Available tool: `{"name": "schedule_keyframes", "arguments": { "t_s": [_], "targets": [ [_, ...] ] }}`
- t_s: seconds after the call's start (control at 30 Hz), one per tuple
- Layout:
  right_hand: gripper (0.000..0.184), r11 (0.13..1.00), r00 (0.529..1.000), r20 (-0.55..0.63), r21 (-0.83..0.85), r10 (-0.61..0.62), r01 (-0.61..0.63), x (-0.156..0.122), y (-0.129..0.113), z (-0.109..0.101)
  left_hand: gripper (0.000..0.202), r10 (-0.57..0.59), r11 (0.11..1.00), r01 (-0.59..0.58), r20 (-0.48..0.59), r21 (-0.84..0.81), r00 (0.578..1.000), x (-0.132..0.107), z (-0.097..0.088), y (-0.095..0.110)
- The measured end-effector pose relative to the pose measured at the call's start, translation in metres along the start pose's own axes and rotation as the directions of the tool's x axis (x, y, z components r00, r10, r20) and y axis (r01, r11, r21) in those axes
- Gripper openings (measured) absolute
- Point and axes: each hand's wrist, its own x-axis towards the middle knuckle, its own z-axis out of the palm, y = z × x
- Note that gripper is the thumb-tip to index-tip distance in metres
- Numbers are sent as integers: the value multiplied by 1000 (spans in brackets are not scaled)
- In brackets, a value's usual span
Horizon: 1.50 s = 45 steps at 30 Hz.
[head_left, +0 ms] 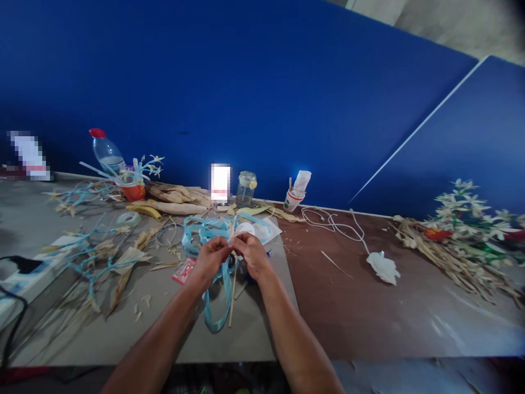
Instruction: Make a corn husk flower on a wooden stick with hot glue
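Note:
My left hand [211, 257] and my right hand [252, 254] meet fingertip to fingertip over the grey part of the table. Both are closed in a pinch on a thin pale strip [233, 301], which looks like dried husk; one end shows above my fingers and a long end hangs below. What lies right between the fingertips is too small to make out. Light blue ribbon [216, 320] loops behind and beneath my hands. Close to my left wrist lies a small red packet [184, 271]. A white round piece [246, 229] is just beyond my right hand, partly hidden.
Blue-wrapped stems with pale flowers [92, 262] and a white power strip [36, 273] lie left. Along the blue partition stand a red-capped bottle [107, 153], a red cup [133, 190], a clear jar [246, 189] and a paper cup [293, 200]. A cable [353, 232] and flower bunch [463, 219] lie right.

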Motion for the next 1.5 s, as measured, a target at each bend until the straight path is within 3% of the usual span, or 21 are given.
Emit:
{"name": "schedule_keyframes", "arguments": {
  "t_s": [0.17, 0.4, 0.6, 0.87, 1.0, 1.23, 1.5],
  "targets": [
    [27, 1000, 1000, -16, 23, 6, -6, 2, 2, 2, 29, 20, 993, -20, 2, 116, 1000, 0, 2, -2],
    [27, 996, 998, 14, 70, 59, -60, 1, -1, 1, 29, -56, 998, 54, 137, 15, 989, 4, -4, -10],
    [23, 990, 994, 60, 105, 93, -99, 2, 2, -3, 26, -153, 986, 166, 317, -15, 936, 6, -10, -11],
    [22, 983, 992, 120, 172, 47, -67, -2, -5, -7, 21, -168, 954, 263, 467, -147, 868, 6, -17, -10],
    [23, 977, 990, 126, 194, 61, -85, -3, -7, -6, 23, -172, 956, 261, 461, -136, 870, 4, -16, -7],
    [31, 979, 991, 117, 180, 70, -91, 0, -3, -5, 25, -99, 986, 135, 301, -102, 948, 4, -12, -5],
    [27, 998, 999, -33, -61, 25, -27, 0, 4, -1, 29, -70, 995, 82, 192, -52, 979, 3, -8, -1]
  ]
}}
